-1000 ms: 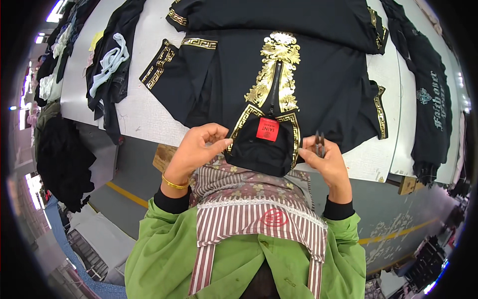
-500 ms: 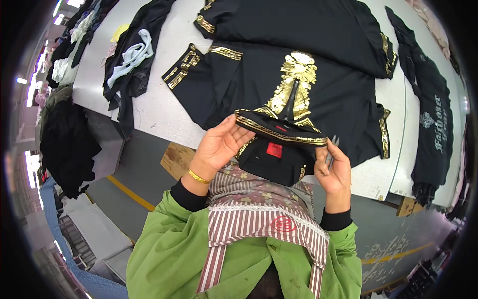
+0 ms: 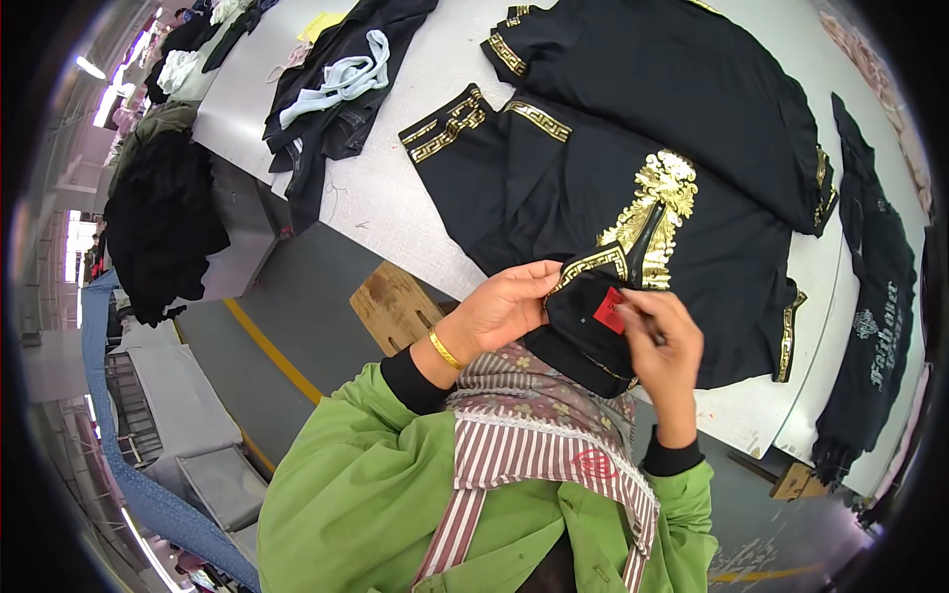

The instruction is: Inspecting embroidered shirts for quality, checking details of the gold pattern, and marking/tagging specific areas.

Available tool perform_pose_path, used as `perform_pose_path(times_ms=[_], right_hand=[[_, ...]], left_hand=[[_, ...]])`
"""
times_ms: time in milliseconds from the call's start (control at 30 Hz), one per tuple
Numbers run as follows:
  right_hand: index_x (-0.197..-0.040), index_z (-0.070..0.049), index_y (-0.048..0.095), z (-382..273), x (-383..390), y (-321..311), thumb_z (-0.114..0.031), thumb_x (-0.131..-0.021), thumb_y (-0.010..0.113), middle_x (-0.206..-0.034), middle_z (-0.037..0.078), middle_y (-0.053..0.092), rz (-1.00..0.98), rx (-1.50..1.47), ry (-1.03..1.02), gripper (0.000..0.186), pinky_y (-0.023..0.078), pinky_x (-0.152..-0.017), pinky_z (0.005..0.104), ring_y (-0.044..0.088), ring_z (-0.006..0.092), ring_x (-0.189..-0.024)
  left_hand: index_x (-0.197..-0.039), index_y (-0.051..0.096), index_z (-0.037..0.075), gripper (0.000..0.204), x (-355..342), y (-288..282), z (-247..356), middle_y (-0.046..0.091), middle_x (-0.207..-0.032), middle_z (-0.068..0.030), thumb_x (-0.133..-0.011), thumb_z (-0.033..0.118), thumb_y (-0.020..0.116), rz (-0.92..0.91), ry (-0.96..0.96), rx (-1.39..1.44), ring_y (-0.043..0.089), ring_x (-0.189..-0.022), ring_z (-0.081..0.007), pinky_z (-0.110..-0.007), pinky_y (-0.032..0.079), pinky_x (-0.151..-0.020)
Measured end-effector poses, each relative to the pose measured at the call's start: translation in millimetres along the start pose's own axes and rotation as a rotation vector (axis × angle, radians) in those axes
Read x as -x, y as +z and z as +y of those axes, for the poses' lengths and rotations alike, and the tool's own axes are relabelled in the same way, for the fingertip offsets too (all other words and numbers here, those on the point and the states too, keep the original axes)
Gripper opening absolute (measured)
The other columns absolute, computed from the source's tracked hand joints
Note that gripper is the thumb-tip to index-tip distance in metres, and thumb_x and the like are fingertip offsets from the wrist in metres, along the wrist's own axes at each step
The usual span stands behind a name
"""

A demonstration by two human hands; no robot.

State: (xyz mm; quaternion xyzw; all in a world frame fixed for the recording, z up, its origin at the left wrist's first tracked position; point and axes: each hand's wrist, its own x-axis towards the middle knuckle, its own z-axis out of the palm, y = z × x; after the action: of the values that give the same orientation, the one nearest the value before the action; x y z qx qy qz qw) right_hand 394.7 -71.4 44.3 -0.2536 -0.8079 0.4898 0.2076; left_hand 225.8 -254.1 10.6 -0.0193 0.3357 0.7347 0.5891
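A black shirt (image 3: 732, 257) with gold key-pattern trim lies on the table with its collar (image 3: 583, 336) at the near edge. A red label (image 3: 611, 314) sits inside the collar, and a gold ornate print (image 3: 660, 173) runs around the zip. My left hand (image 3: 509, 306) is closed on the collar's left trimmed edge. My right hand (image 3: 664, 341), slightly blurred, is closed round small dark snips (image 3: 645, 322) over the collar beside the label; the snips are mostly hidden by my fingers.
Another folded shirt (image 3: 682, 79) lies on the white table (image 3: 405, 49). Dark garments with a pale strip (image 3: 346, 74) lie at left, a printed black garment (image 3: 865, 346) at right. A black pile (image 3: 158, 227) hangs off another surface. A wooden piece (image 3: 390, 301) is below the edge.
The band held up between both hands half a second ago is lowered. My right hand has moved inward over the label. The view has turned, shifting the table rightward and down in the picture.
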Motion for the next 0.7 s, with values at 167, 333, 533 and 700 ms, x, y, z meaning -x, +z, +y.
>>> perform_pose_path(times_ms=[167, 333, 533, 700], right_hand=[[-0.106, 0.000, 0.079, 5.5, -28.2, 39.8, 0.006, -0.089, 0.079, -0.097, 0.007, 0.072, -0.086, -0.219, -0.271, 0.019, 0.048, -0.071, 0.0259, 0.062, 0.0163, -0.082], [-0.086, -0.001, 0.069, 9.2, -25.3, 11.8, -0.007, -0.102, 0.072, -0.078, 0.004, 0.067, -0.312, -0.345, 0.345, 0.017, 0.048, -0.066, 0.0261, 0.058, 0.0130, -0.068], [-0.081, -0.001, 0.070, 35.4, -17.6, 19.4, -0.017, -0.105, 0.074, -0.072, 0.002, 0.068, -0.347, -0.265, 0.241, 0.029, 0.045, -0.061, 0.0244, 0.053, 0.0097, -0.060], [-0.086, 0.000, 0.075, 19.7, -17.0, 23.8, -0.015, -0.103, 0.076, -0.070, 0.002, 0.069, -0.367, -0.161, 0.236, 0.023, 0.044, -0.059, 0.0242, 0.054, 0.0090, -0.059]], left_hand=[[-0.128, 0.067, 0.004, 0.020, 3.0, -17.1, 0.8, 0.071, -0.109, -0.0036, -0.113, 0.014, 0.059, -0.084, -0.088, -0.275, 0.065, -0.091, -0.0101, -0.025, 0.051, -0.088], [-0.117, 0.069, 0.006, 0.013, 2.8, -30.5, 27.8, 0.067, -0.097, 0.0000, -0.110, 0.017, 0.064, 0.025, 0.189, -0.896, 0.056, -0.076, -0.0082, -0.022, 0.046, -0.076], [-0.108, 0.071, 0.005, 0.013, -72.0, -0.9, 67.9, 0.066, -0.097, -0.0025, -0.104, 0.017, 0.069, 0.593, 1.037, -1.616, 0.058, -0.082, -0.0137, -0.028, 0.049, -0.076], [-0.107, 0.070, 0.004, 0.014, -126.8, -80.7, 117.5, 0.064, -0.099, -0.0083, -0.103, 0.014, 0.063, 0.807, 0.868, -1.436, 0.061, -0.092, -0.0241, -0.037, 0.051, -0.082]])
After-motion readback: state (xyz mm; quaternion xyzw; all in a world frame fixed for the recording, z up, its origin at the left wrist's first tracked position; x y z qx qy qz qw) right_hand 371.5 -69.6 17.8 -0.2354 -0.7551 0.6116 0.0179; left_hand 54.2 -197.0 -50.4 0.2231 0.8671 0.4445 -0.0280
